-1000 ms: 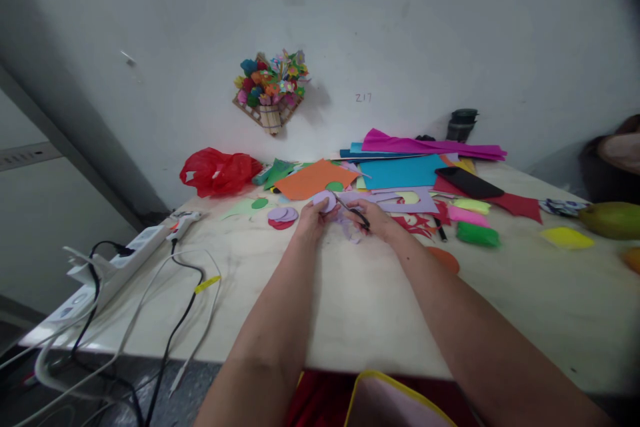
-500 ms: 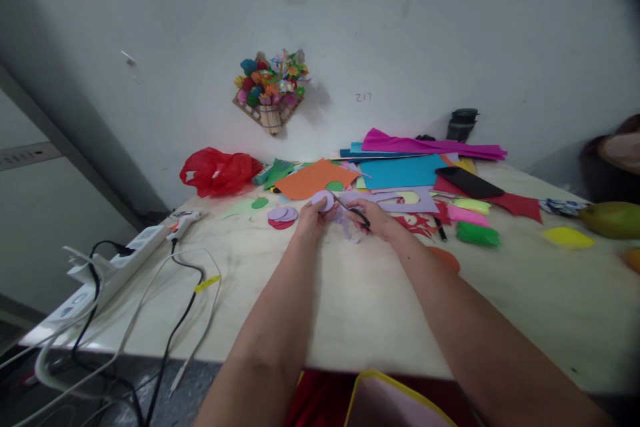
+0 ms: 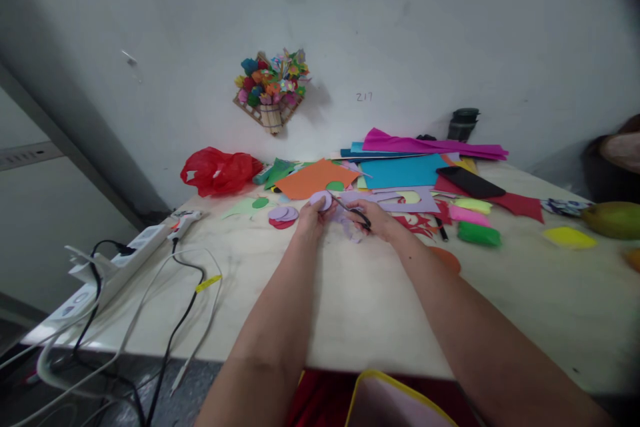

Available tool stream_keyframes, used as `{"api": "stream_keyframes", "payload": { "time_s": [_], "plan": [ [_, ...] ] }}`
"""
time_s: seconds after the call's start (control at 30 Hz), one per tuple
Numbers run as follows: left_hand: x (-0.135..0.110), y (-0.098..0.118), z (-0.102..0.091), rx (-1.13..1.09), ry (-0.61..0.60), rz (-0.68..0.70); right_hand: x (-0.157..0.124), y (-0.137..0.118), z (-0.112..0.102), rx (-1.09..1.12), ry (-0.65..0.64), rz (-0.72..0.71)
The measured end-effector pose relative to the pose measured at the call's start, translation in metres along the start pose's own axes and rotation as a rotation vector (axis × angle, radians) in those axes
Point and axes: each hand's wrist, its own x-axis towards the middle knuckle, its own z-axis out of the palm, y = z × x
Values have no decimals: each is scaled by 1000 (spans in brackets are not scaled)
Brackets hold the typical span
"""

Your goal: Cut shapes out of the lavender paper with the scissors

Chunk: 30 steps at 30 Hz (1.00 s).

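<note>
Lilac disc (image 3: 321,199), one, and one pair of scissors (image 3: 350,211), just in front of the orange sheet (image 3: 315,178).
Left hand (image 3: 310,220) pinches the disc; right hand (image 3: 379,219) is closed round the scissors' handles. Both are unmoved since earlier.

We see pale lilac paper (image 3: 321,199) in our left hand (image 3: 311,219), black-handled scissors (image 3: 354,212) in our right hand (image 3: 376,219). Beyond them lie an orange sheet (image 3: 313,178) and a blue one (image 3: 400,171); right, green clay (image 3: 477,234); left, a red bag (image 3: 219,171).
</note>
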Motion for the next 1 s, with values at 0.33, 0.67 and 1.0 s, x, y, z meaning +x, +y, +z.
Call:
{"api": "stream_keyframes", "payload": {
  "time_s": [0.33, 0.67, 1.0],
  "plan": [
    [-6, 0, 2, 16, -36, -28, 2, 1, 0, 74, 4, 49],
    [-5, 0, 0, 18, -73, -19, 1, 2, -2, 12, -14, 21],
    [-7, 0, 1, 54, -113, -24, -2, -2, -1, 13, 8, 18]
  ]
}}
